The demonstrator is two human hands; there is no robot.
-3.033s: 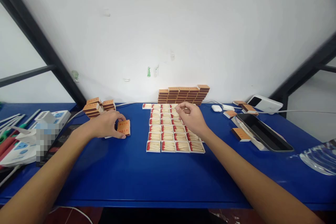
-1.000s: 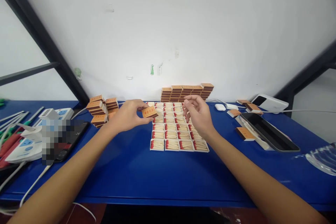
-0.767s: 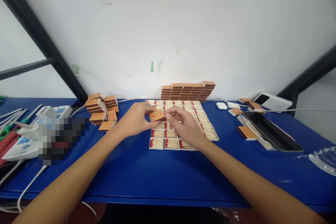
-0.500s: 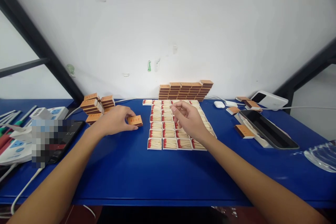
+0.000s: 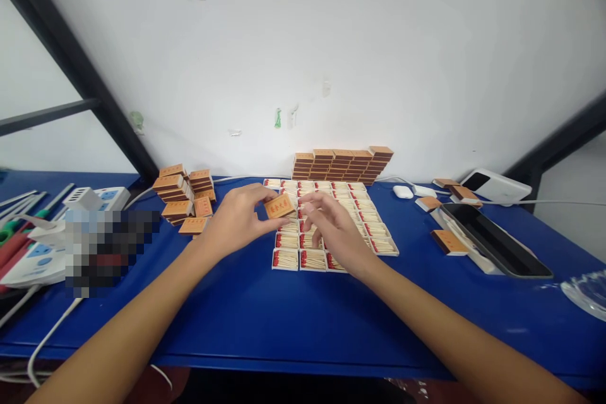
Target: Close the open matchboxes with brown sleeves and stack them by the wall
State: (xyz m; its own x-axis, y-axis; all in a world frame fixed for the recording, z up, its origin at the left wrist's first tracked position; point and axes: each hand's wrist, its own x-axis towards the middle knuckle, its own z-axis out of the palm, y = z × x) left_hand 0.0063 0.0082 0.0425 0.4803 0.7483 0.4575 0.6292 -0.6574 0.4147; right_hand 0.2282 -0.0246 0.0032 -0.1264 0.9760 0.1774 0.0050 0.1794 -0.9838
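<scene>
An orange matchbox [image 5: 279, 206] with red lettering is pinched between the thumb and fingers of my left hand [image 5: 239, 218]. It is held over the left part of the rows of open trays of matches [image 5: 286, 259], whose red heads point left. Just right of the matchbox, my right hand [image 5: 338, 227] hovers above the trays with its fingers curved and apart, holding nothing that I can see. Several trays are hidden beneath both hands. Left of my left hand stand stacked matchboxes [image 5: 173, 189], some of them leaning.
Against the wall is a neat stack of matchboxes [image 5: 338, 167]. On the right lie a phone [image 5: 495, 240], a white power bank [image 5: 497, 186], an earbud case [image 5: 403, 192] and loose matchboxes [image 5: 449, 242]. A power strip [image 5: 42, 259] with cables and a blurred-out dark device occupy the left.
My left hand has carried the matchbox right and up, over the trays. My right hand remains above the trays, now close to the matchbox. The view has shifted slightly.
</scene>
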